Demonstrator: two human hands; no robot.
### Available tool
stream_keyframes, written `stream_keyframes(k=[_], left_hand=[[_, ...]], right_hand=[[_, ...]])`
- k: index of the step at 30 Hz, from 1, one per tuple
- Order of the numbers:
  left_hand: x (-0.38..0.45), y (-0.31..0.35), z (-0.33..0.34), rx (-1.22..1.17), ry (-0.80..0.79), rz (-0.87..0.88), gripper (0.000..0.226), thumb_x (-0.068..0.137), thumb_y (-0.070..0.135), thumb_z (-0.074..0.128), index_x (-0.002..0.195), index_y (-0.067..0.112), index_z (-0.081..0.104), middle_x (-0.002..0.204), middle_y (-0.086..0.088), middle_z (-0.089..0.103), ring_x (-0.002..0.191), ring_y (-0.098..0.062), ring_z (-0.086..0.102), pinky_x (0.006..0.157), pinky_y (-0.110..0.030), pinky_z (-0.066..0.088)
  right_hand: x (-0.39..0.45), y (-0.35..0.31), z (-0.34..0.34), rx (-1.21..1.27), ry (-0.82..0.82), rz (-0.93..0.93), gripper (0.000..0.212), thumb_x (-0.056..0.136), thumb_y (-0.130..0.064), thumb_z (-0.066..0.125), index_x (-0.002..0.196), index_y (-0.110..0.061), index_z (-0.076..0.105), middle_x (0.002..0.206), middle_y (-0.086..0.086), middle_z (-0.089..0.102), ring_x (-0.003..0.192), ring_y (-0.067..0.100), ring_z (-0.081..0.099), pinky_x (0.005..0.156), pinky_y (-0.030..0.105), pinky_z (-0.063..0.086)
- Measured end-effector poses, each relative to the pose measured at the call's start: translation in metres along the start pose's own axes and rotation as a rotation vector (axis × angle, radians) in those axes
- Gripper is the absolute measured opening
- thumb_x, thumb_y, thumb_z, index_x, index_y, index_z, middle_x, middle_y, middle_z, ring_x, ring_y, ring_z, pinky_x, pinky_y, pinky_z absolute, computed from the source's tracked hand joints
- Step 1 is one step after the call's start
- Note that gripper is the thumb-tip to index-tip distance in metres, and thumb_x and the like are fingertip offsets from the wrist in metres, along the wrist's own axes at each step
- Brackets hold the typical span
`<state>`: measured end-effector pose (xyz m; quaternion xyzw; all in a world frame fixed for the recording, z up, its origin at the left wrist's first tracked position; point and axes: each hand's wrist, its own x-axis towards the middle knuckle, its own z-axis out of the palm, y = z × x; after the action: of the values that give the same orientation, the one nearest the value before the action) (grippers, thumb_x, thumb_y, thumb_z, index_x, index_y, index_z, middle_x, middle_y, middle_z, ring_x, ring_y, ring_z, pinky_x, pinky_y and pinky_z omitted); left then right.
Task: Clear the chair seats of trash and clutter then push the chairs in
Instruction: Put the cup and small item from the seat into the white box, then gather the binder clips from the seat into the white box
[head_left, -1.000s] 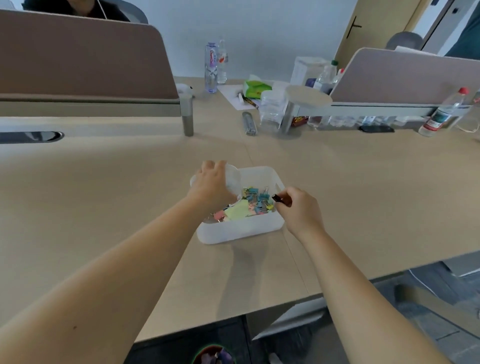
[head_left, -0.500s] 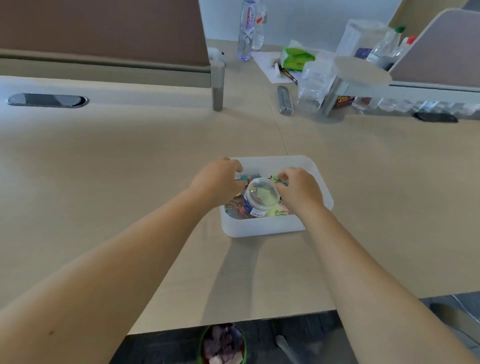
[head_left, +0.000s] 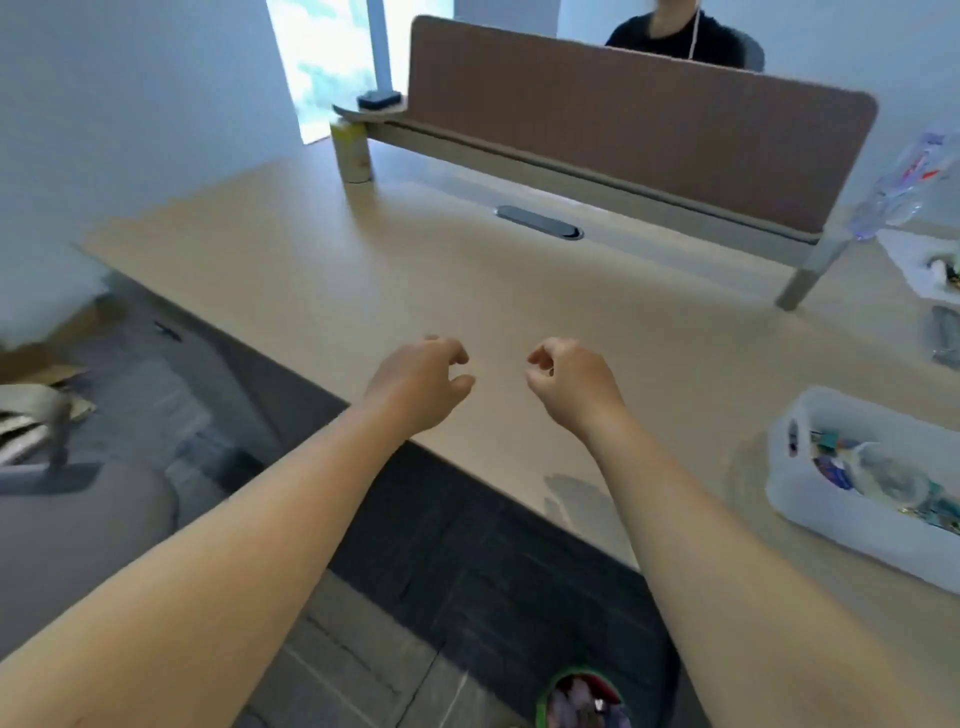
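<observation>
My left hand (head_left: 415, 382) and right hand (head_left: 569, 382) hover empty, fingers loosely curled, over the tabletop (head_left: 363, 270); the chair seat (head_left: 72, 525) lies at eight o'clock, nearer my left.

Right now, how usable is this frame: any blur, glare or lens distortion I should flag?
Head view: motion blur smears the edges, so the white plastic bin of clips and grey chair seat look soft; the bright window is blown out; wide-angle bending curves the brown desk divider; both empty hands, left hand and right hand, stay fairly sharp.
</observation>
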<state>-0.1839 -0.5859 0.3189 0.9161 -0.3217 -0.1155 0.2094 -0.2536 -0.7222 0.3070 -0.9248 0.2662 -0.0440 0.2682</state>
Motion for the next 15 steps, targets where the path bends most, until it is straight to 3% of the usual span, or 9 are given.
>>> stream_keyframes(k=[7,15], left_hand=[[-0.147,-0.175,-0.069,-0.021,0.179,-0.389,0.033,0.090,0.026,0.052,0.120,0.010,0.056,0.128,-0.012,0.056,0.115,-0.028,0.053,0.094,-0.037,0.044],[-0.273,-0.300,-0.091,-0.147,0.292,-0.822,0.033,0.091,0.021,0.053,0.120,0.006,0.056,0.131,-0.014,0.053,0.121,-0.027,0.050,0.099,-0.030,0.038]], right_hand=[[-0.058,-0.173,0.118,0.037,-0.243,-0.329,0.030,0.093,-0.016,0.048,0.120,-0.008,0.057,0.124,0.012,0.061,0.111,0.028,0.057,0.093,0.035,0.047],[-0.103,-0.304,0.229,-0.026,-0.520,-0.591,0.031,0.093,-0.015,0.049,0.123,-0.009,0.055,0.127,0.011,0.056,0.110,0.027,0.056,0.091,0.038,0.049]])
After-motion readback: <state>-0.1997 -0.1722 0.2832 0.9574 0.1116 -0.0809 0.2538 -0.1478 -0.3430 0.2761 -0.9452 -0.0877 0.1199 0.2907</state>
